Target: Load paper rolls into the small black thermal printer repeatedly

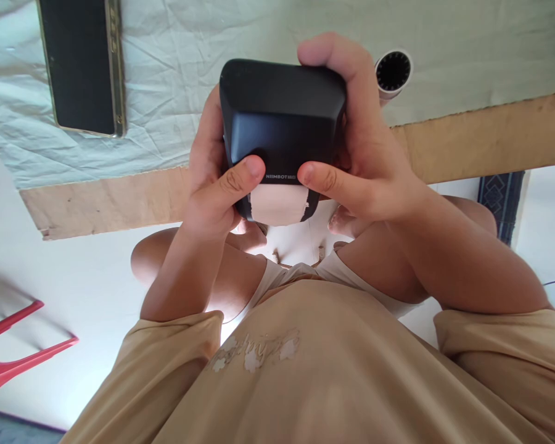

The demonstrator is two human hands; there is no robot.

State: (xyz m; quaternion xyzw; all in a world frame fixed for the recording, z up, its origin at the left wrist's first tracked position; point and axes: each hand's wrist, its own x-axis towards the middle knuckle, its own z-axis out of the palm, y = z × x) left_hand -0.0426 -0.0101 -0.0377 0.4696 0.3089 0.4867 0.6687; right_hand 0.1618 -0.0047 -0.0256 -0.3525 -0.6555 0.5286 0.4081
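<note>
While both hands grip the small black printer (282, 117) above the table edge, the left hand (213, 185) closes around its left side and the right hand (361, 154) around its right side, thumbs pressing the front. A phone (81, 65) lies on the pale cloth (176, 68) well apart to the left. A roll (393, 73) sits just behind the right hand, partly hidden by it.

A single head-worn camera looks steeply down, close over the person's own chest and lap. The hands (287, 166) fill the middle of the view, and the worktop's near edge (490, 139) crosses the upper part.
</note>
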